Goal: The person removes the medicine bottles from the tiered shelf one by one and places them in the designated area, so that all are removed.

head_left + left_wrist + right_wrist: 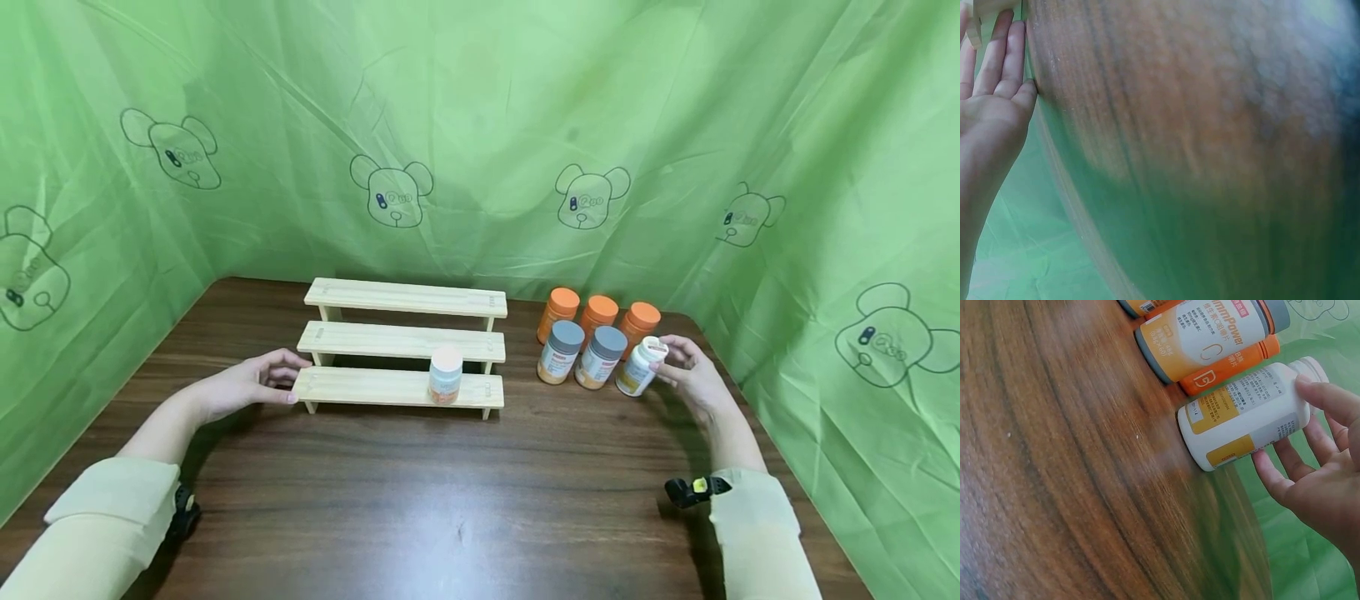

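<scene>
In the head view, a three-tier wooden display rack (390,385) stands left of centre. My left hand (247,385) is at the left end of its lowest tier, thumb by the front edge and fingers by the back, holding that end. In the left wrist view the left hand (997,94) shows fairly straight fingers beside the rack's end (994,7). My right hand (692,375) grips a white pill bottle (637,368) near its white cap, thumb on one side, fingers on the other. Its yellow-and-white label (1235,419) shows in the right wrist view.
A white-capped pill bottle (446,377) stands on the lowest tier, toward the right. Two grey-capped bottles (558,358) stand left of the held bottle, with three orange bottles (558,310) behind. Green cloth (480,125) surrounds the back and sides of the brown table (420,500).
</scene>
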A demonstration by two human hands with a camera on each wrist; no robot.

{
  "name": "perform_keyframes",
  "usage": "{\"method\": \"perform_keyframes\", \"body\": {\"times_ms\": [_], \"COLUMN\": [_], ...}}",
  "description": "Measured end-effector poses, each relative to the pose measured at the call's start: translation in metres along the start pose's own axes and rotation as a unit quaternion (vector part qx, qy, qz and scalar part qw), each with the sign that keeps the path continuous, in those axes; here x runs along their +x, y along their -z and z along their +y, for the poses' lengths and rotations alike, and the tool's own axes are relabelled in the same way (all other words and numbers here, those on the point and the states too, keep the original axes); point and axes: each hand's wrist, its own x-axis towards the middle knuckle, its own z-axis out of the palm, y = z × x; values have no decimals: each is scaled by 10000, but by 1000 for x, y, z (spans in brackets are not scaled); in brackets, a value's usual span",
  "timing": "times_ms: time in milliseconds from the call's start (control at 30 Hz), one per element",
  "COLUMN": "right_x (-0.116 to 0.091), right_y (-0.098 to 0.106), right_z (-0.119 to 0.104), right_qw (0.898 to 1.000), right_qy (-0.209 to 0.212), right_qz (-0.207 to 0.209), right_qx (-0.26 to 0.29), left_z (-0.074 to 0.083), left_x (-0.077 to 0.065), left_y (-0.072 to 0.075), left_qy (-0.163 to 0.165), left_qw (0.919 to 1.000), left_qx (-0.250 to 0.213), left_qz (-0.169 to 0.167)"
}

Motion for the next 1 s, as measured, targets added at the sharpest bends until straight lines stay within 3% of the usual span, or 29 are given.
{"method": "perform_keyframes", "body": {"times_ms": [167, 433, 733, 1000], "right_x": [-1, -6, -8, -11], "right_y": [0, 0, 1, -11], "right_z": [1, 1, -14, -42], "right_qw": [10000, 9964, 9936, 9909], "right_qy": [27, -128, 533, 696], "right_qz": [-18, -50, -333, -247], "right_qx": [-94, -840, -935, -1126], "left_z": [-3, -4, -3, -4], "left_x": [-1, -3, -1, 1], "left_y": [-2, -5, -5, -2], "left_qy": [-58, -50, -68, -80], "left_qw": [9999, 9999, 9999, 9999], "left_qx": [-84, -74, -104, -82], "left_qz": [-8, -84, -49, -48]}}
